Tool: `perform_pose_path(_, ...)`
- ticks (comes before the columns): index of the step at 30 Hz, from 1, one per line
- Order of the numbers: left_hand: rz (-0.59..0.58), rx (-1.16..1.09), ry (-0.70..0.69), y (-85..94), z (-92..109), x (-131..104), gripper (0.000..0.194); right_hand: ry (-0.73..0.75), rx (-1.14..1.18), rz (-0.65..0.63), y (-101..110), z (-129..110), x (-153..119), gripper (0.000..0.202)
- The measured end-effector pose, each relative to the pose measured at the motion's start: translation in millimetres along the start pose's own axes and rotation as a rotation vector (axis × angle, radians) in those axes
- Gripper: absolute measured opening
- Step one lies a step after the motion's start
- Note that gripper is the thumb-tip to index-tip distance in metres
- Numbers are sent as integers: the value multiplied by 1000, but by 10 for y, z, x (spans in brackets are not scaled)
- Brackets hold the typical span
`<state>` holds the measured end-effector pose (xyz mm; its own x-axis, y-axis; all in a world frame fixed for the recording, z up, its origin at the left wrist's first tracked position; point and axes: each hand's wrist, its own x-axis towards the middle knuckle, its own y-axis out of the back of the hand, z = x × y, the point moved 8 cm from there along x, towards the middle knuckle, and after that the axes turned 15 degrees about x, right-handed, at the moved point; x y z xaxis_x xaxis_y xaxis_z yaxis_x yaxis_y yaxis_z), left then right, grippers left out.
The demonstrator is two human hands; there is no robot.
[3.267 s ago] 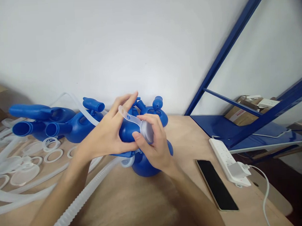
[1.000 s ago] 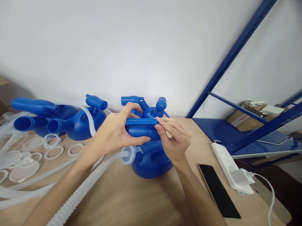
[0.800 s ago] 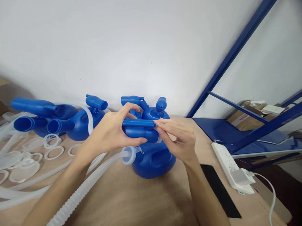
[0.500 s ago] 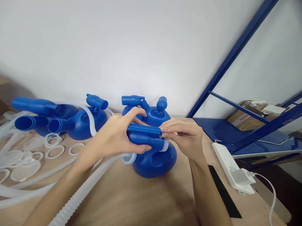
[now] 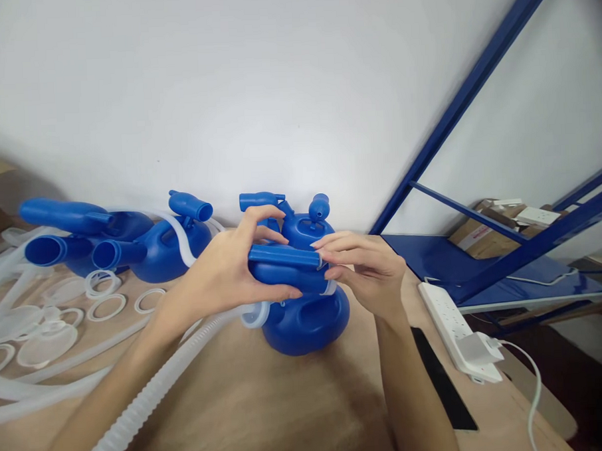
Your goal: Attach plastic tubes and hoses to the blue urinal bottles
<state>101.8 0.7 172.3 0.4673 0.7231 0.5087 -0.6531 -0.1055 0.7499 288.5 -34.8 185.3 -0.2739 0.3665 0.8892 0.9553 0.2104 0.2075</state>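
Note:
My left hand is wrapped round a blue hollow plastic piece, its thumb along the near side and its fingers over the far side. A flat blue bar runs along the top of this piece, and a translucent ring sits at its right end. My right hand has its fingertips closed round the right end of the bar, where a small pale part partly shows. Under the held piece stands a blue plastic jug, with a translucent collar and a white corrugated hose at its left.
More blue jugs stand along the wall. At left lie translucent rings, discs and tubes on the wooden table. A white power strip with a plugged-in charger lies at right, beside a blue metal shelf.
The fingers of my right hand have opened slightly and shifted at the bar's end. My left hand keeps its hold. The whole view has moved a little.

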Motion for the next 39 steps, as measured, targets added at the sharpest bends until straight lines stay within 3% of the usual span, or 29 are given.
perform_pose_path(3, 81, 51, -90, 82, 59, -17, 79, -68, -161, -67, 48, 25, -1, 30)
perform_pose_path(5, 140, 119, -227, 110, 161, -43, 56, -223, -213, -84, 97, 139, -42, 58)
perform_pose_path(7, 173, 180, -385, 82, 278, -83, 33, -416, -124, -97, 113, 292, -121, 84)
perform_pose_path(10, 192, 269, -511, -13, 346, -107, 36, -556, 39, -64, 124, 398, -194, 79)
perform_pose_path(12, 191, 361, -495, -62, 286, -74, 46, -518, 12, 22, 228, 351, -170, 63)
perform_pose_path(15, 191, 493, -356, -34, 31, 10, 65, -397, -125, 95, 449, 174, -115, 46)
perform_pose_path(18, 220, 571, -153, 72, -342, 70, 73, -364, -180, -128, 489, 72, -114, 46)
perform_pose_path(20, 198, 619, -87, 52, -544, 97, 60, -407, -226, -301, 470, 81, -167, 52)
perform_pose_path(22, 115, 649, -90, -81, -666, 132, 45, -492, -307, -403, 466, 136, -230, 61)
perform_pose_path(25, -62, 606, -146, -384, -695, 180, 35, -629, -398, -503, 435, 190, -325, 77)
perform_pose_path(29, -276, 400, -270, -731, -471, 179, 32, -669, -422, -560, 434, 33, -406, 80)
perform_pose_path(34, -255, 342, -331, -896, -280, 204, 37, -655, -527, -551, 511, -108, -544, 80)
perform_pose_path(39, -233, 399, -293, -913, -593, 273, 35, -715, -412, -676, 283, 59, -599, 94)
